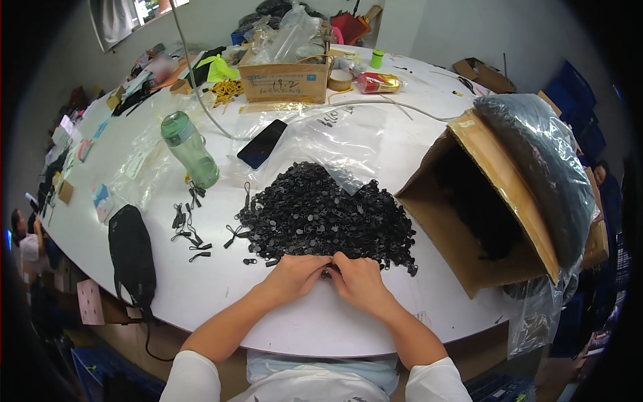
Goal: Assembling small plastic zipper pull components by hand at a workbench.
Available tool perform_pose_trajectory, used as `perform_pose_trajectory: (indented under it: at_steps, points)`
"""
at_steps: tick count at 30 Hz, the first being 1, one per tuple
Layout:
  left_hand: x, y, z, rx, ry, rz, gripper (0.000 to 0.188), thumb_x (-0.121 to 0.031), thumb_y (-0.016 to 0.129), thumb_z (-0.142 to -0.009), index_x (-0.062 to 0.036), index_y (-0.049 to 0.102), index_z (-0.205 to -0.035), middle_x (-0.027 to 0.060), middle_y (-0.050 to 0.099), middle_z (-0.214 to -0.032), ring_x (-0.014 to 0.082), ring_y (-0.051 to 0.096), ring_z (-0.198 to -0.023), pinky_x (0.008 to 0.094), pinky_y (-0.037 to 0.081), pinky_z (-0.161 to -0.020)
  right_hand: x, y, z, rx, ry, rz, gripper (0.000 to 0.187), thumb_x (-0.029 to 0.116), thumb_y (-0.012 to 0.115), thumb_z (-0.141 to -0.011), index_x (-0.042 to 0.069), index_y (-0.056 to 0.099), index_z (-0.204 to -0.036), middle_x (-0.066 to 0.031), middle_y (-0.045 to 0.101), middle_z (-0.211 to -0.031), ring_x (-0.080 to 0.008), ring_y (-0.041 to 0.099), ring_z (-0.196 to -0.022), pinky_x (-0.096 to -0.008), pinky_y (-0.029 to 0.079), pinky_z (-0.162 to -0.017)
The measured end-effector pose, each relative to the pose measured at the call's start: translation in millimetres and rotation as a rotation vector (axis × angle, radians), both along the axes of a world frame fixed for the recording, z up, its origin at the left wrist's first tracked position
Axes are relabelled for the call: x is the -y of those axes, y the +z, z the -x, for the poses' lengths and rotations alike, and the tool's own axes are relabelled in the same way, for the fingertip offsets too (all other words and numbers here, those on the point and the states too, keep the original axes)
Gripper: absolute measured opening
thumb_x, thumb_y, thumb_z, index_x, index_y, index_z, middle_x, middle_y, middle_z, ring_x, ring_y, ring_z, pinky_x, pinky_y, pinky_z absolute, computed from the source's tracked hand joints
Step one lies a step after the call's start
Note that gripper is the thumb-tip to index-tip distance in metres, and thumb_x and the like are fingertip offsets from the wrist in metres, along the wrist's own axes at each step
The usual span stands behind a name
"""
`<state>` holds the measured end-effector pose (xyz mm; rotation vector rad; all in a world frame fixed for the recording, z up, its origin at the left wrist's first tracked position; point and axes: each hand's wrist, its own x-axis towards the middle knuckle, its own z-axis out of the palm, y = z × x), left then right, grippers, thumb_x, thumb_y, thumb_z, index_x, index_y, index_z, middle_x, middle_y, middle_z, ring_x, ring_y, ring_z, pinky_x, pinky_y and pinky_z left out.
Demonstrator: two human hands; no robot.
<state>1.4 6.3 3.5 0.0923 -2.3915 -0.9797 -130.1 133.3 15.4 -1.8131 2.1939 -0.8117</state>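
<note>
A broad heap of small black pieces that look like zipper sliders (pixel 321 214) lies on the white table in front of me. At its near edge my left hand (pixel 299 275) and my right hand (pixel 360 278) meet, fingertips pinched together. A small dark piece (pixel 326 273) shows between them, mostly covered by my fingers, so its exact kind is hidden. Left of the heap lie several black looped cord zipper pulls (pixel 189 224), and one more cord pull (pixel 233 236) rests against the heap's edge.
An open cardboard box (pixel 462 258) lies tipped on the right, black contents inside. Beyond the heap are a clear plastic bag (pixel 335 144), a black phone (pixel 262 144) and a green bottle (pixel 194 154). A black pouch (pixel 130 248) lies left. Another carton (pixel 284 84) stands behind.
</note>
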Motion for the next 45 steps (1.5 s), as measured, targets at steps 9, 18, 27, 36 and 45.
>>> perform_pose_trajectory:
  at_steps: [9, 18, 27, 36, 45]
  points:
    - [-5, -3, -2, -0.088, 0.021, -0.026, 0.022, 0.002, 0.066, -0.077, 0.0032, 0.063, -0.1, 0.0159, 0.068, -0.091, 0.0293, 0.068, -0.079, 0.0329, 0.056, -0.068, 1, 0, -5, 0.056, -0.041, 0.117, 0.013, 0.014, 0.065, -0.079, 0.006, 0.056, -0.085, -0.0116, 0.059, -0.057, -0.033, 0.06, -0.052, -0.0433, 0.046, -0.049]
    - [3, 5, -2, 0.051, 0.062, -0.518, 0.008, -0.006, 0.067, -0.084, 0.0011, 0.064, -0.084, 0.0051, 0.058, -0.077, 0.0135, 0.055, -0.065, 0.0245, 0.044, -0.058, 2, 4, -7, 0.105, -0.079, 0.168, 0.015, 0.01, 0.07, -0.075, 0.006, 0.055, -0.074, -0.0088, 0.056, -0.051, -0.0262, 0.058, -0.044, -0.034, 0.044, -0.044]
    - [-19, 1, -5, -0.094, -0.049, -0.721, 0.019, -0.008, 0.078, -0.072, -0.0036, 0.066, -0.086, 0.0025, 0.055, -0.086, 0.0085, 0.052, -0.073, 0.0207, 0.04, -0.064, 0, 2, -12, 0.217, -0.071, 0.2, 0.021, 0.011, 0.073, -0.067, 0.007, 0.053, -0.07, -0.0069, 0.057, -0.053, -0.0216, 0.058, -0.045, -0.0317, 0.045, -0.043]
    - [-20, 3, -6, -0.151, 0.101, -0.556, 0.016, -0.005, 0.077, -0.073, -0.0005, 0.066, -0.083, 0.0057, 0.057, -0.081, 0.0117, 0.056, -0.067, 0.0243, 0.046, -0.058, 3, -1, -22, 0.321, -0.125, 0.219, 0.02, 0.008, 0.074, -0.067, 0.003, 0.056, -0.074, -0.0074, 0.056, -0.055, -0.0147, 0.056, -0.045, -0.027, 0.043, -0.044]
    - [2, 4, -7, -0.274, 0.247, -0.246, 0.012, 0.001, 0.072, -0.074, -0.0017, 0.066, -0.084, 0.0085, 0.056, -0.079, 0.0203, 0.057, -0.065, 0.0285, 0.046, -0.054, 8, -1, -12, 1.134, -0.108, 0.098, 0.012, 0.001, 0.068, -0.081, 0.003, 0.058, -0.076, 0.0099, 0.041, -0.055, 0.0012, 0.031, -0.048, -0.0183, 0.024, -0.044]
